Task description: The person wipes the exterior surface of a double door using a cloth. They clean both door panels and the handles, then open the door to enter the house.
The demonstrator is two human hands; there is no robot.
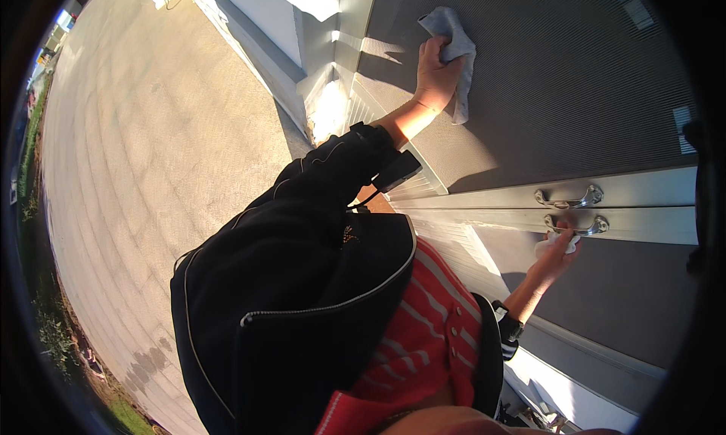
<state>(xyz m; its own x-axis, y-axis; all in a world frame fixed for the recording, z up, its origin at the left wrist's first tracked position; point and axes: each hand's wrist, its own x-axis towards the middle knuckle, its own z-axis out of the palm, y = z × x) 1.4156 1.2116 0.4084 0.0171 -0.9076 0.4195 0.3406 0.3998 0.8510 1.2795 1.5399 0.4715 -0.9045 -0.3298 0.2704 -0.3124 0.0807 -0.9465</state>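
My left hand (pixel 437 74) grips a grey-blue cloth (pixel 458 35), bunched under the fingers and hanging below them. It is pressed against the dark ribbed panel (pixel 544 89) of one door leaf. My right hand (pixel 558 253) holds a crumpled white cloth or tissue (pixel 545 245), its fingers at the chrome pull handle (pixel 598 225) of the other leaf. Part of that handle is hidden by the fingers. Beside it, a matching chrome handle (pixel 592 195) sits on the first leaf, across the seam between the two light metal door frames.
Louvred strips (pixel 420 171) run along the doors' lower part. Paved ground (pixel 147 168) stretches away on the left, with grass (pixel 28 151) at its far edge. A white wall (pixel 266 21) adjoins the doors. A black box with a cable (pixel 400 171) hangs near my left sleeve.
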